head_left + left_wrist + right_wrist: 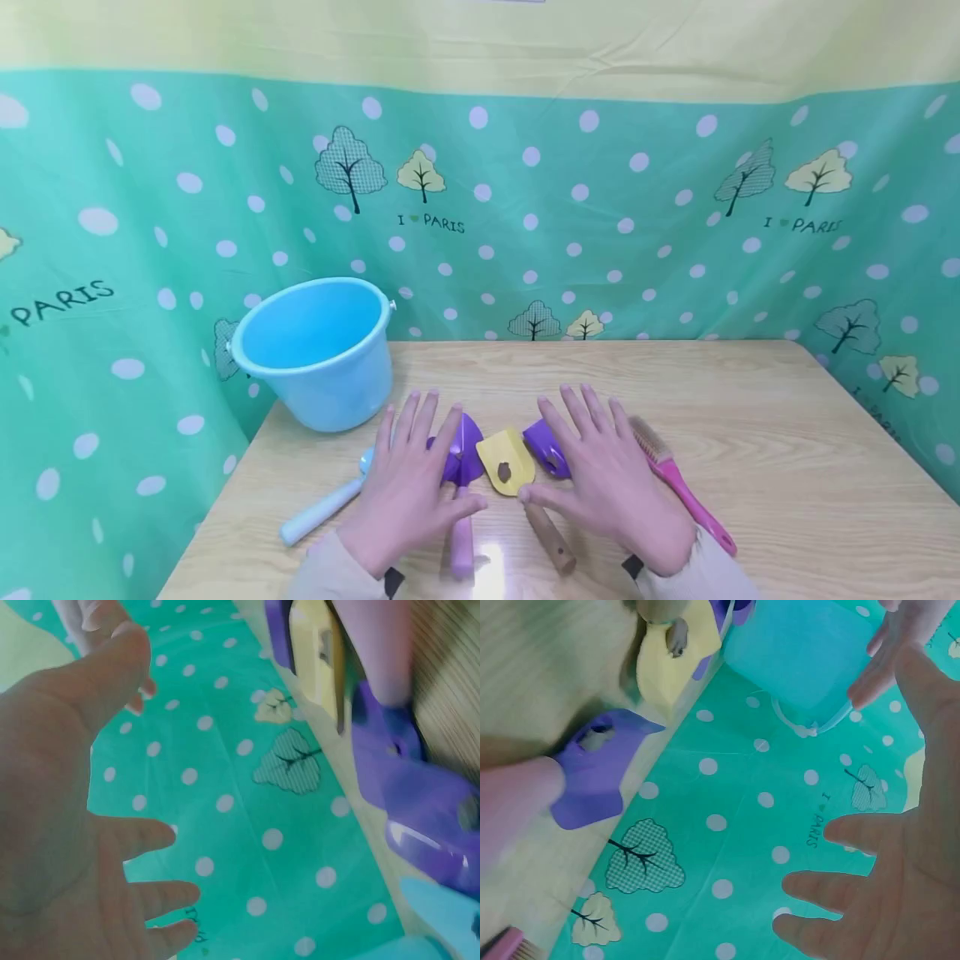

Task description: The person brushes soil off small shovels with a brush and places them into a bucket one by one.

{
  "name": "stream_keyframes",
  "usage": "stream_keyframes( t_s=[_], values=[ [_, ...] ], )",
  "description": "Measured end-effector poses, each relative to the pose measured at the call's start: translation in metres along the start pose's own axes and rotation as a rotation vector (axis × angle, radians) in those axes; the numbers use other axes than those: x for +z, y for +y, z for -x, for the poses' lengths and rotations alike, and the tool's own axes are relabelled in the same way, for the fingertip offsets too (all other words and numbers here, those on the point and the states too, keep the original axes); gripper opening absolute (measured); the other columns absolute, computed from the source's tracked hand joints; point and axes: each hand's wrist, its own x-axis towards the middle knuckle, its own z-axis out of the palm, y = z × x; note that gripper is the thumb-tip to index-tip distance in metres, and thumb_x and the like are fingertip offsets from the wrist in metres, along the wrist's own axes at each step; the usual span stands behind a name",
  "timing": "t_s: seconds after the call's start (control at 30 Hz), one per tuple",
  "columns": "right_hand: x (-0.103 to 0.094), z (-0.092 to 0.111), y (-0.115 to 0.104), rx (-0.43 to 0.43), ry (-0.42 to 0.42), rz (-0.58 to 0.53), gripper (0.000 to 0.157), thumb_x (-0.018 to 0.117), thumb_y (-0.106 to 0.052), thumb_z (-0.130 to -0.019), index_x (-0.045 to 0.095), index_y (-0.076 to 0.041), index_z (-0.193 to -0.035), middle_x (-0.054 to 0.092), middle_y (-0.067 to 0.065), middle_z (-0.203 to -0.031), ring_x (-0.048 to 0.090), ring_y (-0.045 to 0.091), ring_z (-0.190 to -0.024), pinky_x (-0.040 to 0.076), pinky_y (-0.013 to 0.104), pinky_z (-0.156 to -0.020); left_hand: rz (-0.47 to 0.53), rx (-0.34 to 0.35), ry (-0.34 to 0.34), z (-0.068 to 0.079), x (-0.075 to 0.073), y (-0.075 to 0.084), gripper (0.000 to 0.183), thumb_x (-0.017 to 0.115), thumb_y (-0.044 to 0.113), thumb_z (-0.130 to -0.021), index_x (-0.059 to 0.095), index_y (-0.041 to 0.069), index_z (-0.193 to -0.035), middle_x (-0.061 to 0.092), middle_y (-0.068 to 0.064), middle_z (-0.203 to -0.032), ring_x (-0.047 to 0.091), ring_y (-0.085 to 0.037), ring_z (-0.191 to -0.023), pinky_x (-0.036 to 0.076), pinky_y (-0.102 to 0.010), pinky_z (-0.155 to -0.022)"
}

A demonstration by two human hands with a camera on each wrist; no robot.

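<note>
Spread wide, holding nothing with left hand [408, 492] or right hand [611, 483], hovering either side of the yellow scoop [519, 458] on the desk [795, 467]. Could snag the purple trowel [468, 446] just left of that scoop, or the purple shovel [543, 442] just right, through tight spacing. Might tip the blue bucket [330, 396], behind-left of it, by a careless forward sweep.

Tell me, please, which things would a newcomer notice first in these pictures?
A newcomer would probably notice first the light-blue bucket at the back left of the wooden table. Then come the left hand and right hand, fingers spread, with a yellow scoop showing between them. A green dotted curtain hangs behind the table.
</note>
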Motion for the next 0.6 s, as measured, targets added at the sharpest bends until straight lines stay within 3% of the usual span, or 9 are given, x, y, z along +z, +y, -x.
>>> stream_keyframes(
  t_s=[0.33, 0.47, 0.6],
  values=[
    [-0.012, -0.023, -0.007, -0.026, 0.011, -0.056, 0.087, 0.053, -0.070, -0.081, 0.036, -0.016, -0.147, 0.033, 0.017, -0.150, 0.029, 0.039, -0.137, 0.025, 0.056, -0.109, 0.057, -0.034, 0.087, 0.009, -0.012, -0.023, 0.091, 0.048, 0.073, -0.081, 0.041, 0.006, -0.142, 0.031, -0.024, -0.148, 0.021, -0.042, -0.139, 0.019, -0.058, -0.109],
    [-0.018, -0.033, -0.011, -0.032, -0.002, -0.100, 0.083, 0.056, -0.064, -0.083, 0.038, -0.013, -0.146, 0.035, 0.017, -0.149, 0.032, 0.038, -0.136, 0.028, 0.055, -0.107, 0.114, -0.045, 0.124, 0.010, -0.018, -0.028, 0.084, 0.059, 0.063, -0.082, 0.044, 0.003, -0.139, 0.034, -0.024, -0.146, 0.028, -0.042, -0.136, 0.025, -0.057, -0.107],
    [-0.025, -0.045, -0.018, -0.059, 0.024, -0.128, 0.074, 0.056, -0.060, -0.086, 0.045, -0.011, -0.141, 0.042, 0.016, -0.144, 0.040, 0.034, -0.131, 0.035, 0.052, -0.103, 0.195, -0.044, 0.233, 0.011, -0.025, -0.036, 0.071, 0.070, 0.048, -0.080, 0.052, 0.003, -0.131, 0.045, -0.021, -0.139, 0.043, -0.038, -0.126, 0.039, -0.054, -0.099]
  ],
)
